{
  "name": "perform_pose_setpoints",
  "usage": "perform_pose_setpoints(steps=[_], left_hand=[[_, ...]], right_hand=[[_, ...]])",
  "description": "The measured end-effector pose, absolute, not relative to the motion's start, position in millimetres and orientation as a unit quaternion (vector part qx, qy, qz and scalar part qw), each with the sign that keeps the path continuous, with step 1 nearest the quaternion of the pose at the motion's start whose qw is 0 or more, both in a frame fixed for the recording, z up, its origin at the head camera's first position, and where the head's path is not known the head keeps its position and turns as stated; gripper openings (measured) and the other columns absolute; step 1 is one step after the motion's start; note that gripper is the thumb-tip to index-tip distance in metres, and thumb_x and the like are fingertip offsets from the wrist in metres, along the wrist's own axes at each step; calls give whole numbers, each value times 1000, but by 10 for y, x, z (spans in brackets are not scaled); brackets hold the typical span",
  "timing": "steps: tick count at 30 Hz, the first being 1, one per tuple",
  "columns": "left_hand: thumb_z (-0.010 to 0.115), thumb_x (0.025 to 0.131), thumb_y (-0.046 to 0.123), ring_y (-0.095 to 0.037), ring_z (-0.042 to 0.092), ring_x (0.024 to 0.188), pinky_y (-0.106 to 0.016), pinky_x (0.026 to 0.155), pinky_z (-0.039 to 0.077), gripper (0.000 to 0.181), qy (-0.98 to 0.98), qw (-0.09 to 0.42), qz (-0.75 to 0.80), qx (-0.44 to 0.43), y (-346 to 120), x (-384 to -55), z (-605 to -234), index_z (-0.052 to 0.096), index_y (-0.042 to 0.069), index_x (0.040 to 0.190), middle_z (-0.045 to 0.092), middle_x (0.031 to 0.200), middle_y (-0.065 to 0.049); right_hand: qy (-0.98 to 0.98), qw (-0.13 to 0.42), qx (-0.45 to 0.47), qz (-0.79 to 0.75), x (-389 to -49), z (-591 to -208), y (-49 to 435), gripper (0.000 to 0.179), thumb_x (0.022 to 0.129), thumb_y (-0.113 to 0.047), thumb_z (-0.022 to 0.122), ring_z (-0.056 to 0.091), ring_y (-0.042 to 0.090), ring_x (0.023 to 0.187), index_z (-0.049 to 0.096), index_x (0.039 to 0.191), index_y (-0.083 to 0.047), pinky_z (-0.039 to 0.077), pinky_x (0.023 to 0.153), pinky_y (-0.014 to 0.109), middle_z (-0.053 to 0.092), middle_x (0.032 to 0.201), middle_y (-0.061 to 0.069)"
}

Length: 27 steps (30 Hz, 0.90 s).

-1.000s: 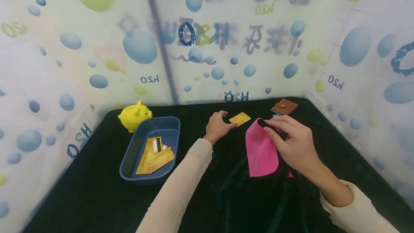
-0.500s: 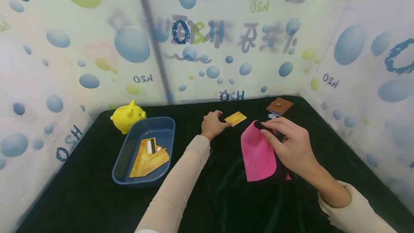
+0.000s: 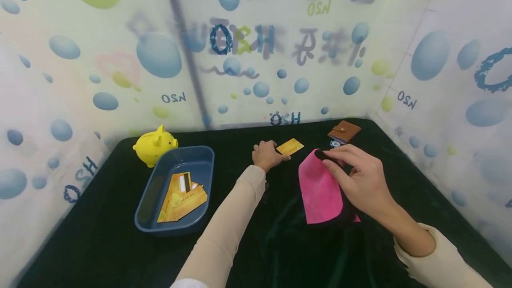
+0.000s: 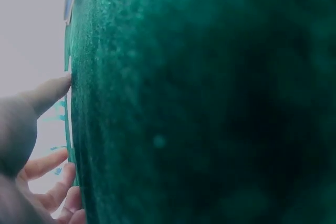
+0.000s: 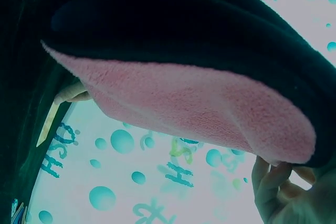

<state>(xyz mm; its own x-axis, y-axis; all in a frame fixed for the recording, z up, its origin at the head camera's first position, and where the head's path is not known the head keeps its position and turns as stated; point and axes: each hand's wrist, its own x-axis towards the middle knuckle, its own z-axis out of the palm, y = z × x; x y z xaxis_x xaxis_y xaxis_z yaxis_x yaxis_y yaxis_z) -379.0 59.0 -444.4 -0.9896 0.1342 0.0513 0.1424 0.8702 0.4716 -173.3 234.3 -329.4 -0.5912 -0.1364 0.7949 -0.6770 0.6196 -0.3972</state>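
Note:
My left hand (image 3: 269,155) rests at the left end of a gold bank card (image 3: 290,146) lying on the dark green cloth, its thumb by the card's near edge. The left wrist view shows that thumb (image 4: 50,95) and the fingers set apart at the cloth's surface. Between thumb and fingertips, my right hand (image 3: 362,174) pinches the top corner of a soft cloth (image 3: 320,192), pink on one face and black on the other. It hangs down from the pinch; in the right wrist view its pink side (image 5: 184,100) spreads wide under the black one.
A blue tray (image 3: 141,206) on the left holds several gold cards (image 3: 182,201). Behind it stands a yellow piggy bank (image 3: 154,148). A brown wallet (image 3: 346,130) lies at the back right, with a poker chip (image 3: 335,144) beside it. Printed white curtains (image 3: 248,101) surround the table.
The head view has swung slightly right, so things shift left in it. My left hand's fingers have drawn in lower beside the card. My right hand keeps pinching the cloth.

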Motion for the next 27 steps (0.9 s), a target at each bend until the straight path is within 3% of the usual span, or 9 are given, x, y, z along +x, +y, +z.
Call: perform_pose_setpoints(steps=[16,27], left_hand=[[76,79,56,-27,47,100,-43,93,45,62,-977,5,-207,-46,596,-3766,-4397,65,9,118,55,111,-12],[79,86,27,-22,62,101,-36,94,54,55,-906,-7,-416,-80,515,-3741,-4409,53,5,129,63,117,-11]], right_hand=[[-819,371,245,363,-1756,-3265,2321,36,72,10,82,58,8,76,76,105,-5,40,46,17,73,98,5],[-819,369,246,365,-1767,-3293,2361,36,72,11,81,56,8,76,76,104,-5,39,45,18,73,97,5]])
